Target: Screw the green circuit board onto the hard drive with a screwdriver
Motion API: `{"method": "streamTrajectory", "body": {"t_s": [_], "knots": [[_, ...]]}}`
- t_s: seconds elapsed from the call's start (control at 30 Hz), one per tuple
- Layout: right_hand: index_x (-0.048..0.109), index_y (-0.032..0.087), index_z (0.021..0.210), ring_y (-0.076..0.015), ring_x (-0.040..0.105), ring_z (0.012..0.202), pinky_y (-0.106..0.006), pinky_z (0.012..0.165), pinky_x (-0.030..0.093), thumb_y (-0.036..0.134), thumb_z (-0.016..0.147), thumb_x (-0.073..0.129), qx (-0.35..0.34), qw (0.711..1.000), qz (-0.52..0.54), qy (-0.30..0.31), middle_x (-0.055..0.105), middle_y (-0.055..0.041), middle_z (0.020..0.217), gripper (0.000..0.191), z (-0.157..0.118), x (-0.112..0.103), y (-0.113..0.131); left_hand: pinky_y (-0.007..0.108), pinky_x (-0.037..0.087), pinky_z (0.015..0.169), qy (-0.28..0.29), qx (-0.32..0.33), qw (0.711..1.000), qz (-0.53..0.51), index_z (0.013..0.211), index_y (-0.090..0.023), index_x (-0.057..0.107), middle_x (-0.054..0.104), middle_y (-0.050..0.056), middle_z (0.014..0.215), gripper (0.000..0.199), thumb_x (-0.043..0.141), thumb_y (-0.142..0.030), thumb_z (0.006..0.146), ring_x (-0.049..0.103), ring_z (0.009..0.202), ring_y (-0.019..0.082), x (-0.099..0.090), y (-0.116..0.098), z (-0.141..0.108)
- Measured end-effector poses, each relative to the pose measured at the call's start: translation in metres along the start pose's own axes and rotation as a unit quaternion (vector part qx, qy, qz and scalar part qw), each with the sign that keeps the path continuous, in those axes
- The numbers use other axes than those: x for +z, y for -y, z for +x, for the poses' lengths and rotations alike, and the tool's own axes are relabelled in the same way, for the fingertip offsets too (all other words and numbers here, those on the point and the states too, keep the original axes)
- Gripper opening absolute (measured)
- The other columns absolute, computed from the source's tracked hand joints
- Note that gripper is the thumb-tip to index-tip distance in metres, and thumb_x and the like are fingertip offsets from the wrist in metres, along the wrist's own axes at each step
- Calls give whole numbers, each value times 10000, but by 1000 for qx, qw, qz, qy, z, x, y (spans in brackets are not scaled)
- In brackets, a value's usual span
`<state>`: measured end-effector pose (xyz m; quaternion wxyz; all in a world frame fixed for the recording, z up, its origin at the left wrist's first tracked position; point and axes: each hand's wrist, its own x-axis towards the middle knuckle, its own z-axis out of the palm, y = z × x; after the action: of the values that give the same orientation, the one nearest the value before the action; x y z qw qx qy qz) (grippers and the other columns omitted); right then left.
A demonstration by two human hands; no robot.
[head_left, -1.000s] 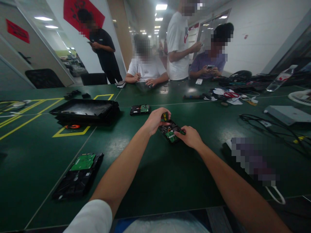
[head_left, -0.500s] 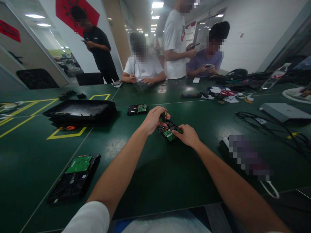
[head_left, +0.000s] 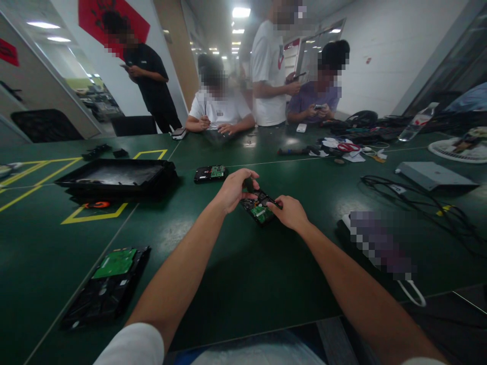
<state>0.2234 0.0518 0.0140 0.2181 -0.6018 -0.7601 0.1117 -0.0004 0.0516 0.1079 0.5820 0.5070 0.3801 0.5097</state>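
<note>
A black hard drive with a green circuit board [head_left: 261, 213] is tilted between my hands over the green table [head_left: 228, 284]. My left hand [head_left: 239, 188] is closed round a dark screwdriver [head_left: 249, 185] at the drive's upper left; the tool's tip is hidden. With fingers and thumb, my right hand [head_left: 288, 210] grips the drive's right edge. Another drive [head_left: 108, 286] lies at the lower left, its green board upward. A third drive [head_left: 210, 173] rests beyond my left hand.
Black stacked trays [head_left: 117, 177] stand at the left, with an orange item [head_left: 98, 205] beside them. On the right are a phone [head_left: 380, 243], black cables [head_left: 411, 197], a grey box [head_left: 436, 175] and a bottle [head_left: 418, 121]. Several people are across the table.
The whole view has shifted slightly, moving the table items to the left in the picture. My left hand has turned a little on the screwdriver; both hands keep their holds.
</note>
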Motion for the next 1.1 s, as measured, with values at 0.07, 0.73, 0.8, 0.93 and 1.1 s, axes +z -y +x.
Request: {"method": "streamTrajectory", "body": {"t_s": [0.07,0.73,0.8,0.93,1.1], "knots": [[713,200,1029,-233,674,886,-330,729,457,634,987,559,7,1000,11,-3,734,-109,1010,463,1,-1,-1,299,603,579,-7,-4,1000,-12,977,-180,650,679,72,817,256,620,-404,855,670,812,213,1,1,0],[703,211,1072,-217,681,936,-363,849,508,241,982,585,-18,993,68,-97,743,-71,1043,152,2,-12,-1,251,552,546,-4,8,1000,-10,983,-181,644,678,63,838,282,662,-431,855,663,797,194,2,2,0],[708,211,1068,-213,681,955,-356,857,504,254,991,586,-20,994,66,-85,745,-71,1056,151,1,-13,0,255,553,549,-6,1,1000,-21,987,-187,617,699,70,859,272,666,-417,852,679,803,199,2,2,0],[710,209,1052,-209,676,957,-347,845,493,305,996,611,-21,997,45,-57,739,-72,1056,149,1,-11,1,286,577,595,-7,-5,1000,-21,955,-184,616,722,89,929,246,662,-398,843,691,838,204,3,3,0],[705,203,1075,-211,670,926,-346,831,481,406,969,673,-25,998,31,-49,727,-64,1009,231,2,-8,1,238,524,545,-13,30,999,7,868,-174,685,679,80,935,218,647,-386,831,645,855,195,0,3,1]]}}
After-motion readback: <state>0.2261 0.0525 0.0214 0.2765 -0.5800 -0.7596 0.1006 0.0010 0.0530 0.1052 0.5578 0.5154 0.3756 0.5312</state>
